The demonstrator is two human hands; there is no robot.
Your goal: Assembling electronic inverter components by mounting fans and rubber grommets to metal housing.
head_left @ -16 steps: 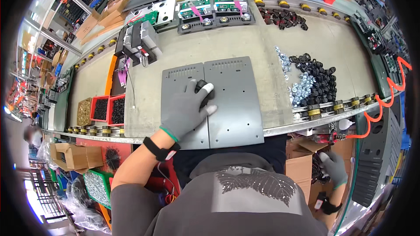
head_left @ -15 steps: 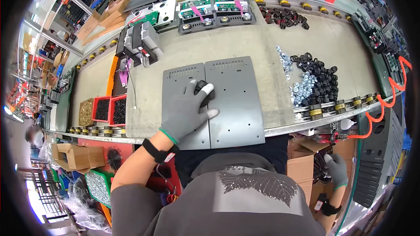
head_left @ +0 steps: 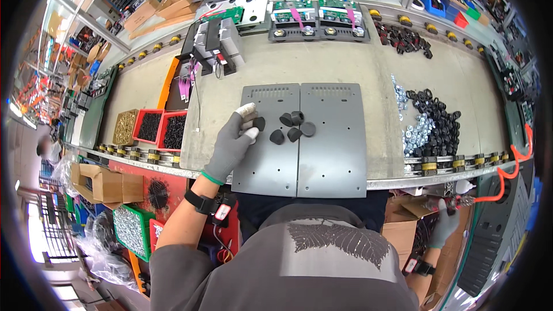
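Note:
Two grey metal panels (head_left: 331, 161) with small holes lie side by side at the front edge of the bench. Several black round caps (head_left: 308, 129) lie loose on them, around the seam. My left hand (head_left: 227, 152), in a grey glove with pale fingertips, is over the left panel's left edge. It pinches one more black cap between thumb and fingers. Low on the right, below the bench edge, my gloved right hand (head_left: 444, 227) is up against a red air screwdriver (head_left: 458, 201) on an orange coiled hose. Its fingers appear closed on the tool, partly hidden.
Silver nuts (head_left: 417, 135) and a heap of black caps (head_left: 440, 121) lie on the right. Red trays of black screws (head_left: 174, 129) stand left. Heat-sink blocks (head_left: 216, 46) and circuit-board assemblies (head_left: 294, 20) are at the back. An open carton (head_left: 397, 236) sits below right.
My left hand has drawn back leftward, uncovering several caps on the panels, with one cap in its fingers. My right hand has risen from the carton to the air screwdriver. The whole view has shifted.

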